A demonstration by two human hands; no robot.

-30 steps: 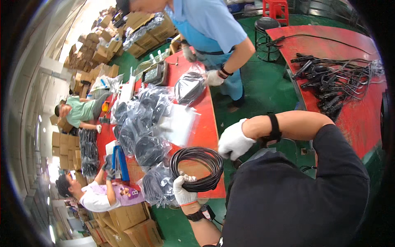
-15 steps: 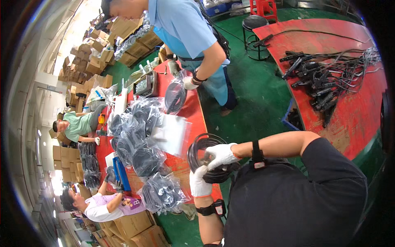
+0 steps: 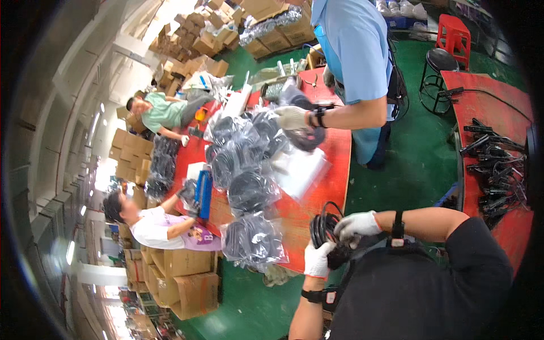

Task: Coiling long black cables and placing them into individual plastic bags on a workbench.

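A coil of black cable point(image 3: 324, 226) is held between my two white-gloved hands, tilted nearly edge-on. My left hand point(image 3: 317, 259) wraps round its lower side. Over the upper side curl the fingers of my right hand point(image 3: 357, 225), which also grips the cable. One loop stands up above the rest of the coil. Just beyond is the red table point(image 3: 339, 164) with black cable coils in clear plastic bags point(image 3: 252, 190) piled on it. A stack of clear plastic bags point(image 3: 300, 170) lies near its edge.
A co-worker in blue point(image 3: 357, 73) handles a bagged coil across the table. Two more people work on the far side, one by a blue tray point(image 3: 203, 195). At right, another red table point(image 3: 481, 107) carries black cables with connectors point(image 3: 498, 170). A black stool point(image 3: 439, 62) stands behind.
My view has swung left, so the scene sits farther right. The coil has turned from face-on to nearly edge-on in my hands. The co-worker in blue has moved a bagged coil over the pile.
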